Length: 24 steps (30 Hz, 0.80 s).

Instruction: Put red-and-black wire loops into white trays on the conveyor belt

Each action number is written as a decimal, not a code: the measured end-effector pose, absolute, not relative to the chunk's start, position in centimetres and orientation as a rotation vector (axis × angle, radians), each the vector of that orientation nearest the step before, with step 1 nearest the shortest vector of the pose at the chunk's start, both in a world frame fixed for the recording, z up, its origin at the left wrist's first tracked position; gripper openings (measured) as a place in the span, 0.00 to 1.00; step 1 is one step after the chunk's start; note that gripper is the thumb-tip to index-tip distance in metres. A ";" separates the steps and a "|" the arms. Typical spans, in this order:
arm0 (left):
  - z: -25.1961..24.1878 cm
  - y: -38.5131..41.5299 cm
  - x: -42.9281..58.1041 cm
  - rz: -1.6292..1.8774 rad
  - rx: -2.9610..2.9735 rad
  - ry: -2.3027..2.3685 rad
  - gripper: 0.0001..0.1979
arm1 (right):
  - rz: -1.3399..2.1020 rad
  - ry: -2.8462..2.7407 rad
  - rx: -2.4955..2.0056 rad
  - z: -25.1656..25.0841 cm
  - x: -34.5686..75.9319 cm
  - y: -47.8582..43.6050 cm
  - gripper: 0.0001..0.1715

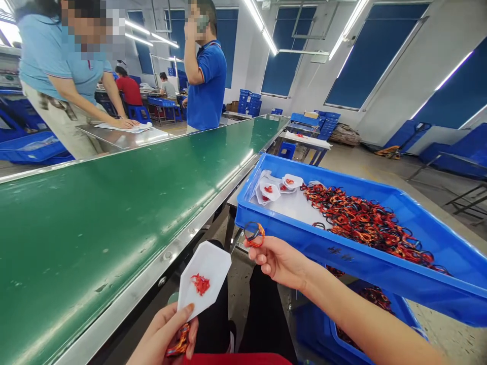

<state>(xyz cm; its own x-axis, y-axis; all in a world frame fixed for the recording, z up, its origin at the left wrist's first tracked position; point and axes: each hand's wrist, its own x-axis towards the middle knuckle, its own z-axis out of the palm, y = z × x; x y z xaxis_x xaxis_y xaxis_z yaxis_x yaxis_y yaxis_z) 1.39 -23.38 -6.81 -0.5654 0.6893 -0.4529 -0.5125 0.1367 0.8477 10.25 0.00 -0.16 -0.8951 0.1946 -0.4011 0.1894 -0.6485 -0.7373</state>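
Obs., head cam. L hand (162, 337) at bottom of frame, fingers curled, thumb pressed on a white pointed sheet (205, 274), material unclear (card or plastic), held tilted w/ wide end up-right. Red thread tangle (200, 284) lies on the sheet's face. Braided cord bundle (178, 340), red/orange/dark, gripped low in same hand, partly hidden by fingers.

R hand (279, 261) extended fwd, thumb + index pinching a braided loop (254, 234), dark cord w/ orange-red section; remaining fingers curled in. Loop is held just above near rim of blue plastic tray (335, 248), not touching it as far as visible.

Tray contents: tangled heap of braided cords (365, 223), same colours, in R part; several small white sheets (276, 186) w/ red bits in L part. Second blue crate (323, 329) sits below tray, more cords (375, 299) inside, partly hidden.

L of hands: green conveyor belt (95, 243) w/ steel edge (163, 268). Person's dark trousers (266, 314) visible below hands, red cloth (236, 359) at lower edge.

Bg: co-worker in light-blue polo (57, 56) across belt, hand (124, 122) on papers (125, 128) on steel table (114, 138). Co-worker in blue polo (207, 86) standing, arm raised. Stacked blue crates (249, 103) further back.
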 end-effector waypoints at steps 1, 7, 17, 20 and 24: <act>-6.9 -23.4 1.3 1.598 0.186 1.466 0.22 | 2.768 -1.313 -0.747 -0.4 10.1 -0.3 0.07; -7.7 -23.7 1.0 1.583 0.211 1.446 0.21 | 2.776 -1.357 -0.864 -1.7 9.3 -1.1 0.10; -8.1 -24.2 1.2 1.525 0.206 1.451 0.17 | 2.122 -2.290 -0.622 -2.5 7.7 -2.8 0.13; -7.5 -24.5 1.5 1.507 0.175 1.485 0.17 | 1.244 -2.771 -0.335 -2.4 7.3 -4.3 0.12; -7.0 -25.3 1.1 1.478 0.106 1.531 0.20 | 0.725 -2.917 -0.118 -0.6 7.4 -5.1 0.14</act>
